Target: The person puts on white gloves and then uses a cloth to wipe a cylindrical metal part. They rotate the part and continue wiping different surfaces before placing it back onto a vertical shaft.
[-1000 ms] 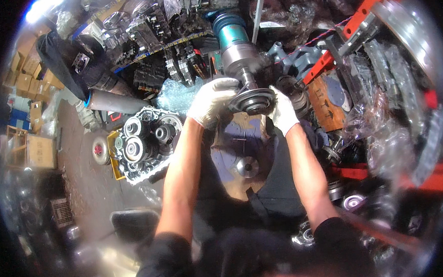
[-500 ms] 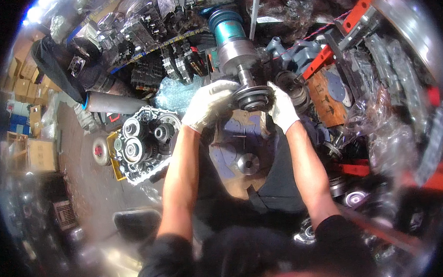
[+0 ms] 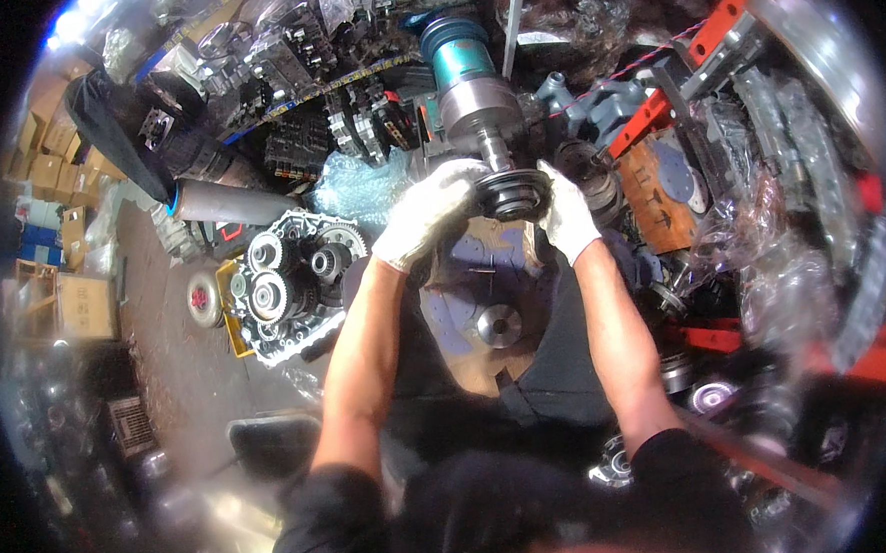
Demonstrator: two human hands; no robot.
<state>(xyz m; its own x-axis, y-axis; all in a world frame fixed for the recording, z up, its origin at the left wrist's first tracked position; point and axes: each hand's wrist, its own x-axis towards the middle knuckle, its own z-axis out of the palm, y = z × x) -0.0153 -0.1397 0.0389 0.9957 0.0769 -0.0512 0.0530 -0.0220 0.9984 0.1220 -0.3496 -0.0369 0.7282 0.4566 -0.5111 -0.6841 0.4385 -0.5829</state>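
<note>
While the left hand [image 3: 432, 215] and right hand [image 3: 568, 213] pinch the disc [image 3: 513, 197] from opposite sides, it sits at the shaft [image 3: 494, 150] end (contact is unclear).

- A silvery housing [image 3: 285, 352] full of toothed gears [image 3: 266, 298], with a yellow crate [image 3: 231, 330] at its left edge.
- A round metal part with a red centre [image 3: 204, 297], lying on the dark floor [image 3: 173, 376] just beside that crate.
- Crumpled bubble wrap [image 3: 358, 186], near a grey cylinder with a blue rim [image 3: 234, 202].
- Metal castings [image 3: 286, 59] crowded along the back.
- Cardboard boxes [image 3: 52, 169] stacked at the far left.
- An orange-red steel beam [image 3: 735, 16] at upper right.
- A brownish board [image 3: 657, 220] with a bluish disc [image 3: 676, 176] near its top.
- Parts in clear plastic [image 3: 778, 269] at the right.
</note>
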